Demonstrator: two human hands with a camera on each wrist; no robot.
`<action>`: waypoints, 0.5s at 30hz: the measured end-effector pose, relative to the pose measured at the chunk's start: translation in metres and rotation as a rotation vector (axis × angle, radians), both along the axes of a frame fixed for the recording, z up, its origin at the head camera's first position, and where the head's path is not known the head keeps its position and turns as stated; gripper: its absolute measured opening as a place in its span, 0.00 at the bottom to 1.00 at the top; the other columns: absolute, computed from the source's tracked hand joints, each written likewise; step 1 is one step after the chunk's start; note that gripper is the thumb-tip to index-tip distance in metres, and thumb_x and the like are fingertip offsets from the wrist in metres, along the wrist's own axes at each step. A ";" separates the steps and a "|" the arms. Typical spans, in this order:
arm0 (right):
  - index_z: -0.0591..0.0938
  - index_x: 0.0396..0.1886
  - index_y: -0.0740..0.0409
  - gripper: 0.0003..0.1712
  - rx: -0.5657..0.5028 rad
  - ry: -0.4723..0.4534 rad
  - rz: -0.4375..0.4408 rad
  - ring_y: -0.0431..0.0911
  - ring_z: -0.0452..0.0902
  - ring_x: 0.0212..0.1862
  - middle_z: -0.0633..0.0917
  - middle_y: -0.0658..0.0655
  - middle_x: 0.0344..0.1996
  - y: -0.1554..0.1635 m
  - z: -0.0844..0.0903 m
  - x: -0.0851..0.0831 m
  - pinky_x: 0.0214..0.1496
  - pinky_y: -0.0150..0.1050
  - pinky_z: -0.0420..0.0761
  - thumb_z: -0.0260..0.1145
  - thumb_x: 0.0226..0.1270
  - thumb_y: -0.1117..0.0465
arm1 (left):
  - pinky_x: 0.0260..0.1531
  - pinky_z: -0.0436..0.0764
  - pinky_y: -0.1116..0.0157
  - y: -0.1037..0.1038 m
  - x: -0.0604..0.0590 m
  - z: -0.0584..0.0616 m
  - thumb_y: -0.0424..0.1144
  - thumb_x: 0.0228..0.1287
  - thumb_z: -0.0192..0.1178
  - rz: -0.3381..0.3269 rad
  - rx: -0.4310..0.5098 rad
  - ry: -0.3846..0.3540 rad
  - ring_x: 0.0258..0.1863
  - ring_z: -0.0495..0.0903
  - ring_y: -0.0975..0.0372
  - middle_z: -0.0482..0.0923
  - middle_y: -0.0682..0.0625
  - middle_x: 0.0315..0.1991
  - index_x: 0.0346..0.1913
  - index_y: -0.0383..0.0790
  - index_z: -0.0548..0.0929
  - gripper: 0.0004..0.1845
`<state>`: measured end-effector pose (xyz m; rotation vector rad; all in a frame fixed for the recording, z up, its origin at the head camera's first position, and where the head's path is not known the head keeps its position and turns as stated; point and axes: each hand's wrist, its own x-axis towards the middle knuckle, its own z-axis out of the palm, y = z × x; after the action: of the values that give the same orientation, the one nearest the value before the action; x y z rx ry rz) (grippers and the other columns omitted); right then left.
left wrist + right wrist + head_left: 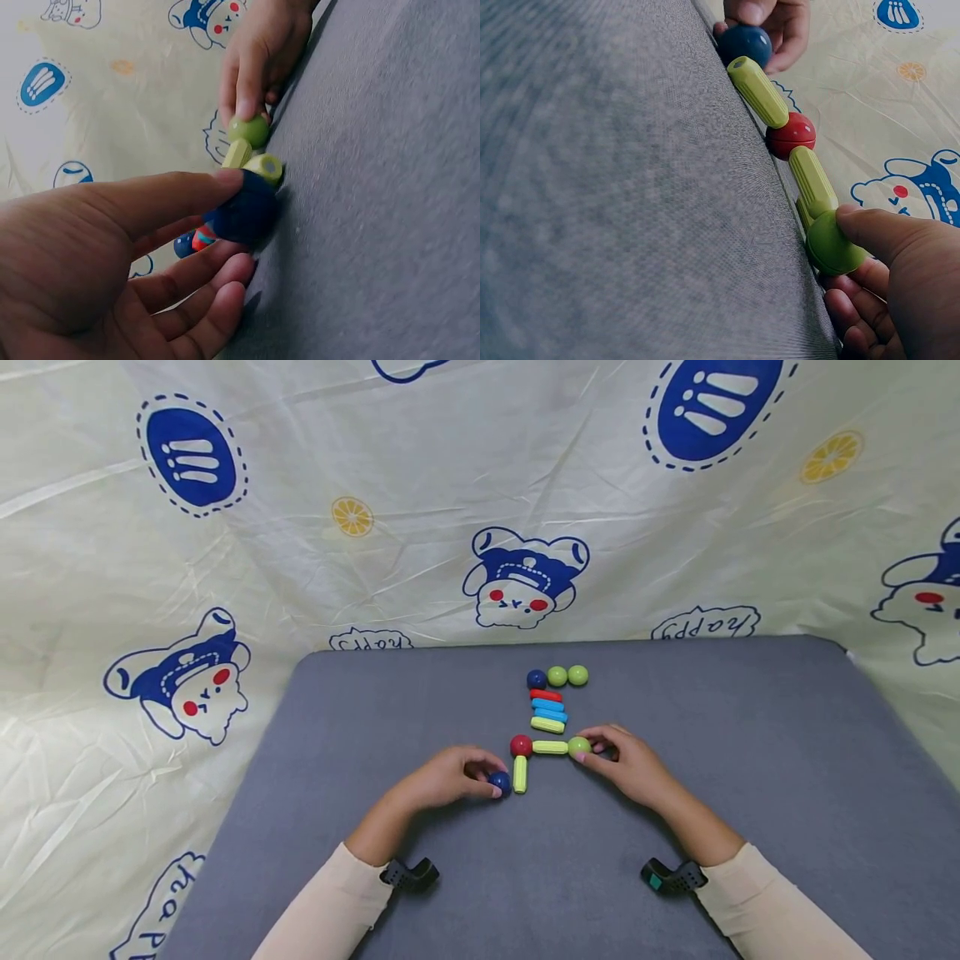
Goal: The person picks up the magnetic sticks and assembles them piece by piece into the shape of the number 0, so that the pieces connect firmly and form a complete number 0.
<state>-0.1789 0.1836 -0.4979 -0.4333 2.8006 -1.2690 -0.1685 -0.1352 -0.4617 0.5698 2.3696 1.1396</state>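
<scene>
On the grey mat (750, 760) lies a small figure: a red ball (521, 745), a yellow-green rod (550, 747) running right to a green ball (578, 747), and a second yellow-green rod (520, 773) running toward me. My left hand (489, 778) pinches a dark blue ball (499, 782) at the near end of that rod (264, 166). My right hand (598, 749) holds the green ball (832, 244) between thumb and fingers. The left wrist view shows thumb and fingers around the blue ball (244, 214).
Behind the figure lie a stack of rods, one red (546, 695), two blue (549, 710) and one yellow-green (547, 725), then a blue ball (536, 679) and two green balls (567, 676). A cartoon-printed cloth (225, 568) surrounds the mat.
</scene>
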 end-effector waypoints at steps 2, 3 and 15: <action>0.83 0.56 0.52 0.20 -0.002 0.001 0.001 0.45 0.77 0.49 0.84 0.53 0.47 0.000 0.000 0.000 0.46 0.34 0.75 0.69 0.70 0.49 | 0.37 0.77 0.69 0.001 0.004 0.001 0.40 0.63 0.71 -0.039 -0.004 -0.002 0.39 0.78 0.65 0.82 0.54 0.40 0.53 0.49 0.87 0.15; 0.83 0.57 0.52 0.20 -0.003 0.001 0.001 0.45 0.77 0.49 0.84 0.53 0.47 0.000 0.000 0.000 0.46 0.34 0.75 0.69 0.70 0.49 | 0.38 0.77 0.69 0.002 0.005 0.001 0.40 0.63 0.71 -0.053 -0.004 -0.003 0.39 0.78 0.65 0.82 0.54 0.41 0.53 0.49 0.87 0.15; 0.83 0.57 0.53 0.20 -0.002 -0.010 -0.004 0.46 0.77 0.49 0.83 0.54 0.47 0.000 0.000 0.000 0.46 0.35 0.76 0.69 0.70 0.49 | 0.41 0.77 0.72 0.014 0.018 0.002 0.42 0.64 0.71 -0.111 -0.020 0.025 0.41 0.77 0.68 0.79 0.55 0.44 0.57 0.55 0.87 0.18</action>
<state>-0.1789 0.1834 -0.4976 -0.4205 2.7932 -1.2707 -0.1504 -0.1212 -0.4601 0.7029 2.3363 1.0653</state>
